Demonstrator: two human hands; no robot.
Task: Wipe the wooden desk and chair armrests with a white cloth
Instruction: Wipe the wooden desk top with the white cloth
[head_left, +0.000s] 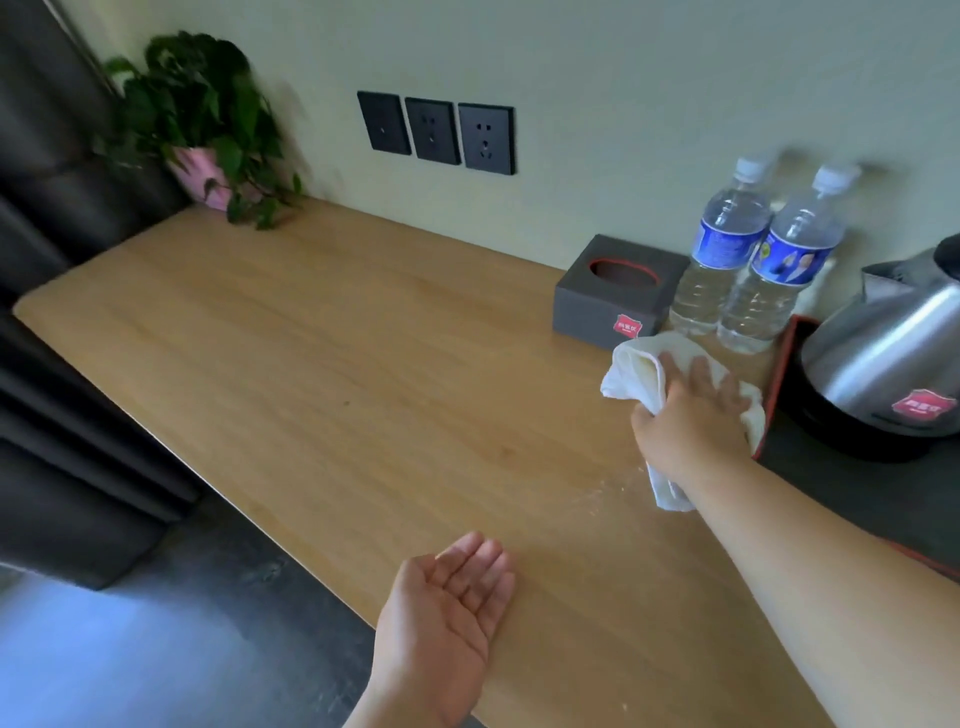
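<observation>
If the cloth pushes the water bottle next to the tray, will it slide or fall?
The right bottle looks nearly full, so probably heavy enough to resist a light nudge. Tall and narrow, it may tip if pushed high. The left bottle stands close beside it and might fall too.

Left hand (447, 608) recorded in lower centre of frame: palm turned upward, fingers loosely extended and held close together, nothing held. Left forearm bare, cut off by bottom edge. Right hand (693, 415) recorded at centre right of frame: palm down, fingers straight and slightly spread, pressed flat on white cloth (636, 364). Thumb set out to left. Right forearm bare, stretched diagonally from lower right corner, wrist nearly straight.
</observation>
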